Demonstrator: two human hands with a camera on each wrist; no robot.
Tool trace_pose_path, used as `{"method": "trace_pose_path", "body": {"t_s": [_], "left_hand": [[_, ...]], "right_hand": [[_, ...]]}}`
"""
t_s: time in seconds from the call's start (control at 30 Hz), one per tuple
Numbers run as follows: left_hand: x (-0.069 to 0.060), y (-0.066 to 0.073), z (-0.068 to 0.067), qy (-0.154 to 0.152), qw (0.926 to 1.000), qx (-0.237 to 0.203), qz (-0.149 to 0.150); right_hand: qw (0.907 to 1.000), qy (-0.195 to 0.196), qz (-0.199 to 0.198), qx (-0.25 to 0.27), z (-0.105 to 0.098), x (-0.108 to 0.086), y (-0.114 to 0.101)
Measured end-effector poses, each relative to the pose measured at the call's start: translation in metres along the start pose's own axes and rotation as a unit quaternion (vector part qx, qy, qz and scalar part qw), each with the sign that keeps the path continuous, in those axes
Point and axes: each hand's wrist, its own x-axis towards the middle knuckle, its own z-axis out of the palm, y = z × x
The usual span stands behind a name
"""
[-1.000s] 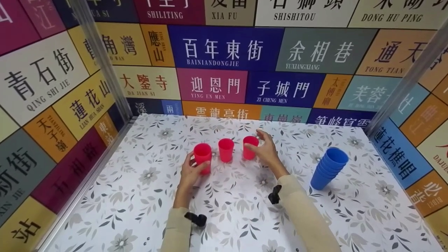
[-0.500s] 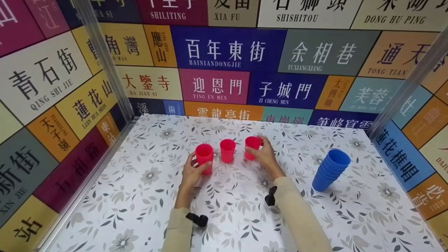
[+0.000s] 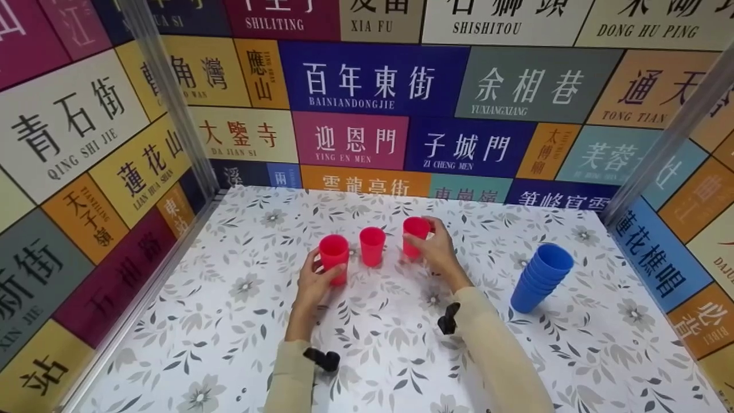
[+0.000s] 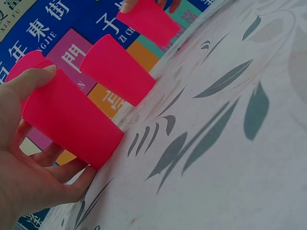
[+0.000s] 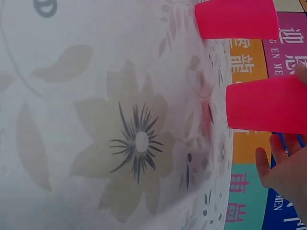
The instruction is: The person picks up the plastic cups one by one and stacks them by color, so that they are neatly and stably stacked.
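Observation:
My left hand (image 3: 314, 284) grips a red plastic cup (image 3: 334, 248) that stands upright at the left of a row; the left wrist view shows the thumb near the rim and fingers low at the base. A second red edge shows behind this cup there; I cannot tell whether it is another cup. In the middle another red cup (image 3: 373, 246) stands untouched on the table. On the right, my right hand (image 3: 438, 249) holds a third red cup (image 3: 414, 238) between thumb and fingers. In the right wrist view this cup (image 5: 268, 105) appears slightly off the tabletop.
A stack of several blue cups (image 3: 540, 278), nested and upright, stands at the right of the table (image 3: 378, 355). The tabletop has a white leaf-and-flower pattern. Panels printed with large characters (image 3: 370, 80) rise at the back and both sides.
My right hand has closed its fingers on the right red cup and raised it slightly. The left hand and the other cups have hardly moved.

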Motion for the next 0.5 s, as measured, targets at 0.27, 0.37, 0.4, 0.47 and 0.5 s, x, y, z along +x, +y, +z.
{"method": "trace_pose_path", "body": {"t_s": [0.27,0.37,0.4,0.47,0.5], "left_hand": [[0.001,0.001,0.000,-0.001,0.9999,-0.010,-0.003],[0.001,0.001,0.000,-0.001,0.9999,-0.013,-0.001],[0.001,0.001,0.000,0.000,0.9999,-0.011,0.001],[0.001,0.001,0.000,0.001,1.0000,-0.007,0.007],[0.001,0.001,0.000,0.002,0.9999,-0.006,0.010]], "right_hand": [[0.9985,0.005,-0.052,0.016,-0.008,-0.001,-0.024],[0.9971,0.006,-0.075,0.017,-0.009,-0.002,-0.035],[0.9964,0.004,-0.082,0.019,-0.009,-0.002,-0.039],[0.9954,0.000,-0.093,0.025,-0.010,-0.003,-0.045],[0.9948,-0.003,-0.098,0.029,-0.010,-0.003,-0.048]]}}
